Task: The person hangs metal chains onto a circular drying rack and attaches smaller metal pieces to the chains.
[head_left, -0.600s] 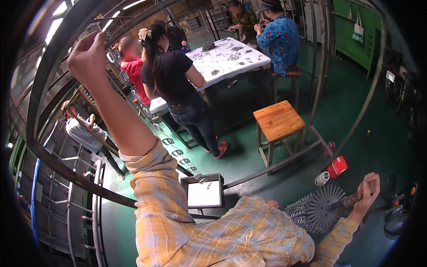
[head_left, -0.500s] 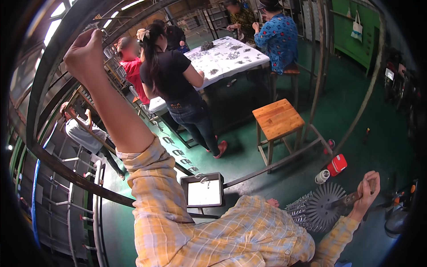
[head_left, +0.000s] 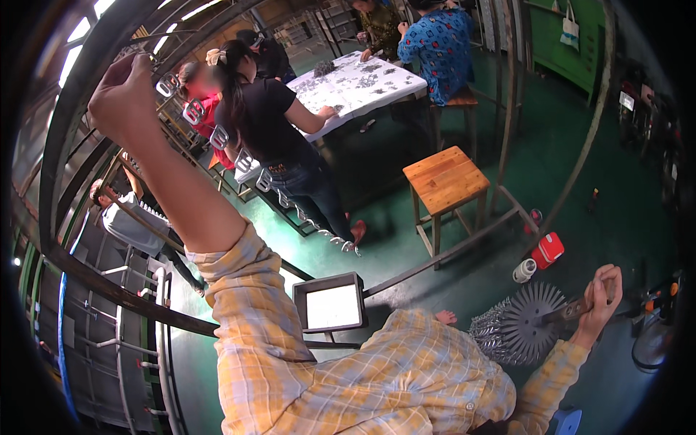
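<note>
My left hand (head_left: 122,101) is raised high at the left with its fingers closed, beside a dark metal frame bar (head_left: 52,145). What it pinches is hidden or too thin to make out. A row of silvery buckle-shaped metal pieces (head_left: 245,161) runs from near this hand down to the right, in front of a person in black. Low at the right, my right hand (head_left: 606,293) is closed on a flat metal bar (head_left: 565,312). That bar meets a round slotted metal disc (head_left: 528,322), with many small metal parts (head_left: 487,333) bunched along its left side.
A grey tray with a bright white inside (head_left: 296,304) stands before me. Beyond it are a wooden stool (head_left: 446,177) and a white-topped table (head_left: 326,94) with dark small parts, several people around it. A red container (head_left: 549,250) and white cup (head_left: 524,270) are on the right.
The row of metal pieces has swung up from low above the tray to a slant reaching near my left hand. My left hand moved slightly left; my right hand still grips the bar.
</note>
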{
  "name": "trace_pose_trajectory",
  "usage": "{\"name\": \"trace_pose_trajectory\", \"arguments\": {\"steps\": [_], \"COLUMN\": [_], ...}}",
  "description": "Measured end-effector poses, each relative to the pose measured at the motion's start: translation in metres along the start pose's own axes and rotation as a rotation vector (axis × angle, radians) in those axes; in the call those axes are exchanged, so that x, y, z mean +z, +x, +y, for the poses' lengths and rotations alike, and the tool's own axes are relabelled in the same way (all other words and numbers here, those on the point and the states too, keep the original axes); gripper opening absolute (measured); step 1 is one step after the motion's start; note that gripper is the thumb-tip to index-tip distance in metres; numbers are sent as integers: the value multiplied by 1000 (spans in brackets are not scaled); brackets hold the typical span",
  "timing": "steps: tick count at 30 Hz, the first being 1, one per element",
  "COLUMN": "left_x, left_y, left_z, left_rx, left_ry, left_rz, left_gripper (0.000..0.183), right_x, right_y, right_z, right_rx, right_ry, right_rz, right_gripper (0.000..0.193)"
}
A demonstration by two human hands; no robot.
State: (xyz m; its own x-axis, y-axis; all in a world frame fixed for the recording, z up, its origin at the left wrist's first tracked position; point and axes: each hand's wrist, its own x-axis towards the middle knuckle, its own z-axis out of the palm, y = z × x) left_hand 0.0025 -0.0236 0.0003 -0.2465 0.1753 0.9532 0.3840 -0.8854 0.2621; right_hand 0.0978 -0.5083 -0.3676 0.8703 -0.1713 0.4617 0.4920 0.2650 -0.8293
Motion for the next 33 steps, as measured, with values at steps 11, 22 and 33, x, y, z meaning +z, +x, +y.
{"name": "trace_pose_trajectory", "arguments": {"steps": [11,22,33], "left_x": [-9,-91,-75], "left_y": [-2,-237,-520], "left_z": [-11,68,-4], "left_rx": [12,793,470], "left_ry": [-415,-994,-826], "left_rz": [-117,-661,-1823], "left_gripper": [18,10,18], "right_x": [-3,7,-19], "right_y": [-2,-10,45], "right_z": [-2,-2,-25], "right_rx": [-7,15,24], "right_ry": [-10,-225,-101], "right_rz": [4,209,250], "right_gripper": [12,25,30]}}
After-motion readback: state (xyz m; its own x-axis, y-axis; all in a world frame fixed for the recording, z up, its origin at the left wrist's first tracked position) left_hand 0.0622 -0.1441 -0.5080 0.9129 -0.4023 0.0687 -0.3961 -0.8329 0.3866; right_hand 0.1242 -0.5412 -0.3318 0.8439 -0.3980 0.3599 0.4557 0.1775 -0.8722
